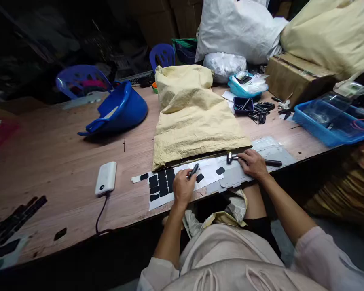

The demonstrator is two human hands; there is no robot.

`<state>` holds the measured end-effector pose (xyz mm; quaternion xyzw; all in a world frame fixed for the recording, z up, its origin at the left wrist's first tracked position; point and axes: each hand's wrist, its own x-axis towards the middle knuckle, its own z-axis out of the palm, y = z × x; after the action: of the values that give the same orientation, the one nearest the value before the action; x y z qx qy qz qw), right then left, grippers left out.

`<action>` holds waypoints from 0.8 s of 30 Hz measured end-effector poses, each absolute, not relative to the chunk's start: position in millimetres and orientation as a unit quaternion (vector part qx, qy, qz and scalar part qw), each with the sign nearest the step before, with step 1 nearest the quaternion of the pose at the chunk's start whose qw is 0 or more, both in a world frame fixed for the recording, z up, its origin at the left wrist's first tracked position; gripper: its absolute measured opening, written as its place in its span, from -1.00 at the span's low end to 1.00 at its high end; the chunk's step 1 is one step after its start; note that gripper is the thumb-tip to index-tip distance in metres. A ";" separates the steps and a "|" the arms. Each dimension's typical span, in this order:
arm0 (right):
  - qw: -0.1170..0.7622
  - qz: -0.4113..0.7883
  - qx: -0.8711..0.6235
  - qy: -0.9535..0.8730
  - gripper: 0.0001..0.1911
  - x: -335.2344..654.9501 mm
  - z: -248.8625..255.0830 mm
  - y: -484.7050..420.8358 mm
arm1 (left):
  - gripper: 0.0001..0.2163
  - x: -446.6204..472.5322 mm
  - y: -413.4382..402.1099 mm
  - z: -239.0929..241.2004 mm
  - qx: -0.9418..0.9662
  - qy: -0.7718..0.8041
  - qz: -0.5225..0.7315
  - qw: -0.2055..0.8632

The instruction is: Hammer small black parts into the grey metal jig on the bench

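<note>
My left hand is closed on a small black elongated piece, its tip pointing up and away from me. Under and beside that hand lies a white sheet bearing rows of black rounded patches. Two more patches sit apart, to the right of the hand. My right hand has its fingers around the shaft of a hammer. The hammer lies across a grey board, its metal head to the left and its dark handle end to the right. My palms are hidden from view.
A yellow woven sack lies just beyond the sheet. To the left are a tipped blue basket and a white power bank with a cable. Black pieces, a blue tray and a cardboard box stand at the right.
</note>
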<state>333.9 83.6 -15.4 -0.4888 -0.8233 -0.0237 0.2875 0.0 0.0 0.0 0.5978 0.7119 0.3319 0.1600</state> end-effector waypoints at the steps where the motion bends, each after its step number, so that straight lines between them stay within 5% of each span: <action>1: 0.286 -0.021 -0.491 -0.823 -0.77 333.8 -15.4 83.6 | -0.86 8.7 -1.1 -1.3 0.624 0.689 0.328 0.169; 24: 0.248 -0.039 -0.490 -0.835 -0.74 331.8 -11.9 80.8 | -0.86 39.9 10.7 -17.3 0.676 0.646 0.289 0.207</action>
<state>331.8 80.8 -11.9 -0.4904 -0.8345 -0.0395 0.2480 39.9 10.7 -17.3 0.6758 0.6459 0.2885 0.2072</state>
